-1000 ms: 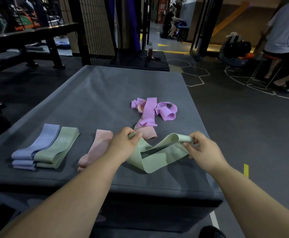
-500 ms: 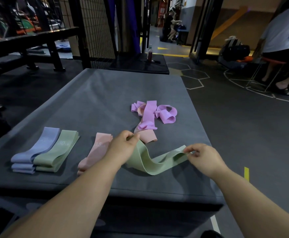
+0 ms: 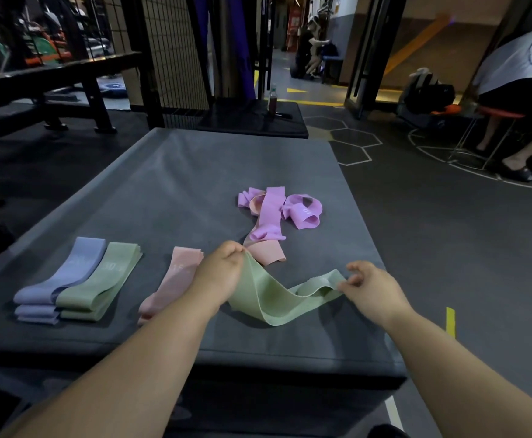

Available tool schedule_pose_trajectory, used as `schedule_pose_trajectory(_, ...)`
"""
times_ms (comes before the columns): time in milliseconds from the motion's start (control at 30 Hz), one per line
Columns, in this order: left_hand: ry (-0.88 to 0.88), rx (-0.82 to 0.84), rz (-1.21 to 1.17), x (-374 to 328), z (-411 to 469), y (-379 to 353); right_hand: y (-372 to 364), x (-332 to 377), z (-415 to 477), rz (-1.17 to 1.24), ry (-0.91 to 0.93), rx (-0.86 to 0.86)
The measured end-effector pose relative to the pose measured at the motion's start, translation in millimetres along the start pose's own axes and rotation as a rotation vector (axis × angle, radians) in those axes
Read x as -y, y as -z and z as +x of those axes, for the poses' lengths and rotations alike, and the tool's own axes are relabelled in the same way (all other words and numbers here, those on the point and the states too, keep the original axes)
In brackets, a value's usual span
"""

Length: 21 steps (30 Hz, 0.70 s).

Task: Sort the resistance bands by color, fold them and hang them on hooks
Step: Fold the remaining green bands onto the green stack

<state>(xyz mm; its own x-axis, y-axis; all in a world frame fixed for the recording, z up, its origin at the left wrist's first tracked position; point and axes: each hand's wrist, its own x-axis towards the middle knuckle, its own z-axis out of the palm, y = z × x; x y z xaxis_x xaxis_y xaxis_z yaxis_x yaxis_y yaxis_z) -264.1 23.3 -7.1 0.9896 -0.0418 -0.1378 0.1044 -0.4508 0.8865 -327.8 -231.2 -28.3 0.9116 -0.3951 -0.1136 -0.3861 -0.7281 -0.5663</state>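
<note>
step: folding loose green band (image 3: pixel 277 300), lower centre of frame, draped over near part of grey mat (image 3: pixel 195 172); l hand (image 3: pixel 218 275) pinches one end raised, r hand (image 3: pixel 373 292) pinches other end low by the mat. next, prob: bring ends together flat, then set it by folded green stack (image 3: pixel 100 289) at lower left; no hooks in view. mat padded, matte; dim gym, unsorted purple/pink pile (image 3: pixel 271 213) mid-frame, wire cage (image 3: pixel 169 58) upper left, person seated (image 3: pixel 517 74) upper right.

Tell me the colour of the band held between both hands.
Pale green; the band shows best in the head view.
</note>
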Motion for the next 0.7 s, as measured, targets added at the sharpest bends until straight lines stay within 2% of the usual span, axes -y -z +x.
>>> schedule_pose_trajectory(367, -0.053, 0.059, -0.183, -8, -6, 7, -3, 3, 0, -0.053, -0.002, -0.022)
schedule_pose_trajectory(567, -0.061, 0.071, -0.220, -7, -9, 10, 15, -2, 6, 0.126, -0.042, -0.180)
schedule_pose_trajectory(700, -0.058, 0.090, -0.143, -5, -12, 10, 25, -7, 7, 0.091, -0.058, -0.216)
